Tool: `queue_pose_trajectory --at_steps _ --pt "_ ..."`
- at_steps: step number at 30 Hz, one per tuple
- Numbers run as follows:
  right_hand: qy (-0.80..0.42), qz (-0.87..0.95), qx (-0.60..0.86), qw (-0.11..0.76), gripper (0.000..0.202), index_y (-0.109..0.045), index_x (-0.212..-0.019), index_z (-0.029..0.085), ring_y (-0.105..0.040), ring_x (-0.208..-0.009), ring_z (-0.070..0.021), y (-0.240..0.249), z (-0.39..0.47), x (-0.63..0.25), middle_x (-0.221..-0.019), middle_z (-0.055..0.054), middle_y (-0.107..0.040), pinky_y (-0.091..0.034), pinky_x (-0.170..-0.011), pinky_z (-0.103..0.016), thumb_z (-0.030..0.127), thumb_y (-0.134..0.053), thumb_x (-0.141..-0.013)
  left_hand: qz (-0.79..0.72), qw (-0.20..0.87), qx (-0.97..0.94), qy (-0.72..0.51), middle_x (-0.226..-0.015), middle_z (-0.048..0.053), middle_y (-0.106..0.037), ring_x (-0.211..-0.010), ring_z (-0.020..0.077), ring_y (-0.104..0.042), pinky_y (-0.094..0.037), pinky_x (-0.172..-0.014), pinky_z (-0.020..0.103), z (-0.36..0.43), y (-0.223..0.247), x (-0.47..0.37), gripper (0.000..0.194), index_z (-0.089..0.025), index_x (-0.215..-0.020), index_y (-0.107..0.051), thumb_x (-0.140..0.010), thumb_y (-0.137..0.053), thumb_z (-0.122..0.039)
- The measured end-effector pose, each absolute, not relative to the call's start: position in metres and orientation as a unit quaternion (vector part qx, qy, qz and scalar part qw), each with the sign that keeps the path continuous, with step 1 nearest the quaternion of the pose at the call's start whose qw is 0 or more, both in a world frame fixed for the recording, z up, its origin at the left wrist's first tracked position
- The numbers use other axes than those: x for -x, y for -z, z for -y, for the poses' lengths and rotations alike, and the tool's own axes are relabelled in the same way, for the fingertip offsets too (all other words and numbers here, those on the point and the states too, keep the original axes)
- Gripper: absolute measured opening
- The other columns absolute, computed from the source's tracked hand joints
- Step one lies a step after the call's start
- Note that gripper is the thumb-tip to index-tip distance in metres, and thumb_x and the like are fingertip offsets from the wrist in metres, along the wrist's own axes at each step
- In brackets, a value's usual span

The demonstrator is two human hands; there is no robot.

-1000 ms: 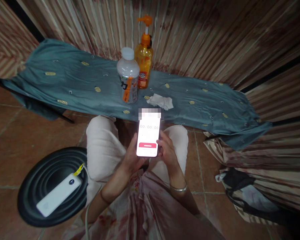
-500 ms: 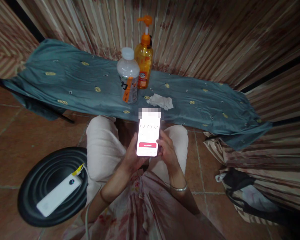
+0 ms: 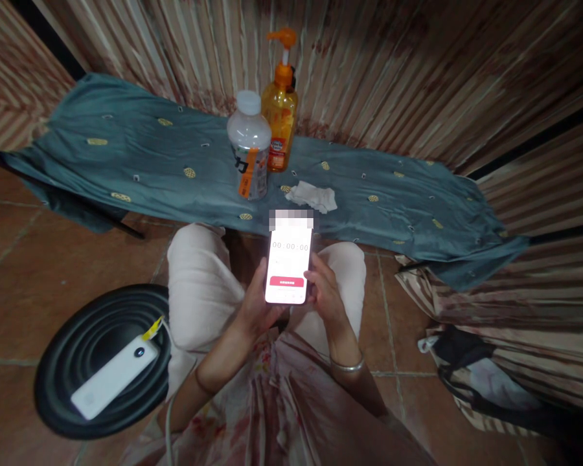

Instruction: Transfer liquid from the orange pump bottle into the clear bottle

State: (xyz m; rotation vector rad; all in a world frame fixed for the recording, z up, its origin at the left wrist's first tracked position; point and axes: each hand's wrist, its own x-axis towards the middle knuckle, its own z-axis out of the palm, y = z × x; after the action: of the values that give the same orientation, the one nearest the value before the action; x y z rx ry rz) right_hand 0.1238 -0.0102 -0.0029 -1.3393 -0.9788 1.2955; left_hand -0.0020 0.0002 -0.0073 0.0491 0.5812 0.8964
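Observation:
Upright above my lap is a smartphone [image 3: 287, 262], its bright screen showing 00:00:00 and a red button; its top edge is blurred out. My left hand [image 3: 258, 304] wraps the phone's left side and lower back, with most fingers hidden behind it. At the lower right edge, my right hand [image 3: 326, 288] also grips it, one fingertip resting near the red button. Just beyond the phone, a crumpled white tissue [image 3: 311, 197] lies on the cloth. Behind it stand a clear bottle with a white cap [image 3: 249, 145] and an orange pump bottle [image 3: 280, 113].
A teal cloth with pineapple prints [image 3: 165, 155] covers the low bench ahead. To my left, a white power bank [image 3: 114, 377] lies on a black ridged round stool [image 3: 58, 388], its cable running toward me. Striped curtains [image 3: 369, 71] hang behind; a dark bag [image 3: 466, 353] lies right.

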Motion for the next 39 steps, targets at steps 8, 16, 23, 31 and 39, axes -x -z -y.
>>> queue_pose_trajectory --at_steps 8,16,23,31,39 --pt "-0.551 0.397 0.539 0.498 0.035 -0.064 -0.107 0.025 -0.061 -0.085 -0.0188 0.0025 0.0105 -0.1234 -0.101 0.000 -0.069 -0.049 -0.064 -0.028 0.027 -0.051 -0.075 -0.288 0.856 -0.020 -0.428 -0.100 0.011 -0.074 -0.089 0.0234 -0.071 -0.056 -0.087 0.041 0.0007 0.0043 0.0015 0.052 -0.012 -0.135 -0.049 -0.099 -0.026 -0.042" --pt "-0.540 0.392 0.548 0.505 0.034 -0.065 -0.105 0.026 -0.061 -0.096 -0.0206 0.0032 0.0106 -0.1231 -0.106 0.000 -0.069 -0.050 -0.073 -0.031 0.028 -0.052 -0.074 -0.271 0.864 -0.016 -0.425 -0.106 0.011 -0.073 -0.092 0.0243 -0.071 -0.057 -0.086 0.041 0.0008 0.0071 0.0023 0.052 -0.014 -0.136 -0.049 -0.098 -0.033 -0.044" --pt "-0.546 0.391 0.545 0.501 0.036 -0.064 -0.109 0.024 -0.060 -0.102 -0.0219 0.0056 0.0114 -0.1240 -0.115 -0.001 -0.067 -0.049 -0.081 -0.033 0.028 -0.052 -0.075 -0.273 0.857 -0.028 -0.436 -0.102 0.011 -0.074 -0.088 0.0223 -0.072 -0.058 -0.083 0.038 0.0016 0.0051 0.0018 0.052 -0.012 -0.133 -0.052 -0.099 -0.027 -0.043" --pt "-0.545 0.381 0.558 0.496 0.033 -0.064 -0.106 0.026 -0.060 -0.098 -0.0213 0.0073 0.0120 -0.1241 -0.109 0.000 -0.068 -0.051 -0.074 -0.032 0.030 -0.054 -0.075 -0.283 0.856 -0.023 -0.432 -0.100 0.011 -0.074 -0.088 0.0225 -0.072 -0.057 -0.083 0.038 0.0011 0.0065 0.0019 0.053 -0.012 -0.131 -0.054 -0.099 -0.027 -0.044" --pt "-0.551 0.381 0.549 0.500 0.037 -0.063 -0.109 0.025 -0.060 -0.102 -0.0222 0.0081 0.0112 -0.1243 -0.113 -0.001 -0.067 -0.050 -0.073 -0.031 0.031 -0.054 -0.074 -0.276 0.857 -0.027 -0.435 -0.102 0.010 -0.074 -0.091 0.0229 -0.071 -0.056 -0.087 0.039 0.0016 0.0058 0.0021 0.051 -0.013 -0.134 -0.051 -0.099 -0.029 -0.042"
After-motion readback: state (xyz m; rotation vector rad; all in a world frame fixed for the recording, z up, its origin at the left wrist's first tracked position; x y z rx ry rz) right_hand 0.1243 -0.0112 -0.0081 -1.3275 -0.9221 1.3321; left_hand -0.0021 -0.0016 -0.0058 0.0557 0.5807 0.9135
